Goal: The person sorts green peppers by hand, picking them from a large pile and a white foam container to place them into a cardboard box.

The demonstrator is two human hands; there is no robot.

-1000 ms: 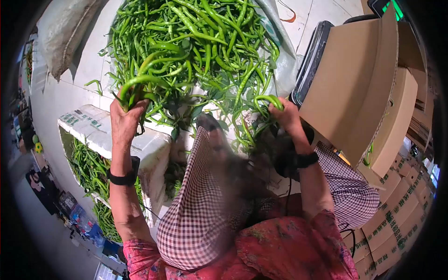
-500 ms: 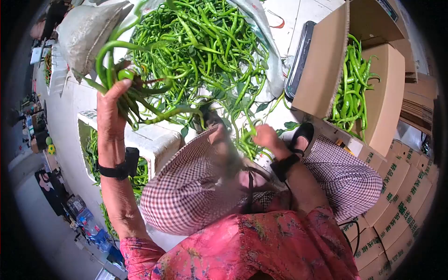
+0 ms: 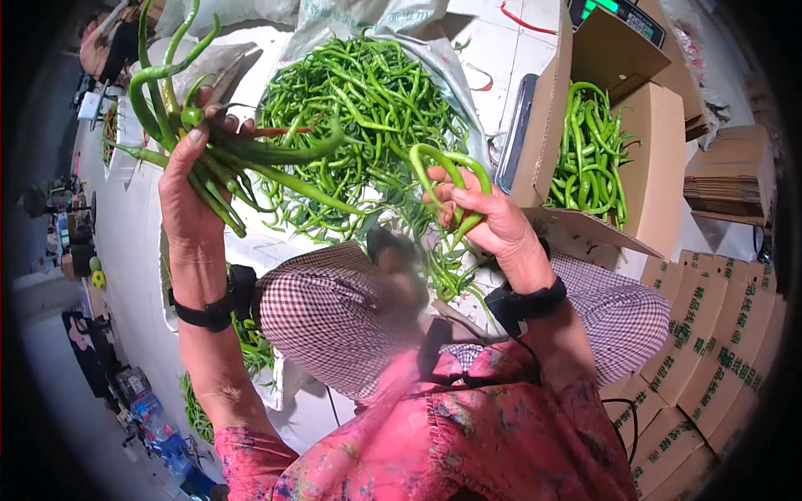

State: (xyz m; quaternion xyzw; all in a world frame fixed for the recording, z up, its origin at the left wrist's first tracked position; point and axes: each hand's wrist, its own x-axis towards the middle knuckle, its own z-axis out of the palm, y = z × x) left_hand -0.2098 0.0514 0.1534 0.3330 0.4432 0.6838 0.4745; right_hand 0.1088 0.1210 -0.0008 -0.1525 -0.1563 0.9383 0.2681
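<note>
My left hand is closed round a bunch of long green chili peppers, whose ends stick out on both sides; one reddish pepper shows among them. Between the fingers and thumb of my right hand are a few curved green chili peppers. Behind both hands lies a big heap of green chili peppers on an opened pale sack. A smaller cluster of chili peppers rests on the floor just below my right hand.
At right an open cardboard box holds green peppers, with a scale display behind it. Flat cartons and printed boxes stand farther right. A red pepper lies on the floor. My checkered knees flank the small cluster.
My right hand has risen from the small floor cluster and now holds a few curved peppers. My left hand keeps its bunch, slightly shifted left. The view has shifted a little.
</note>
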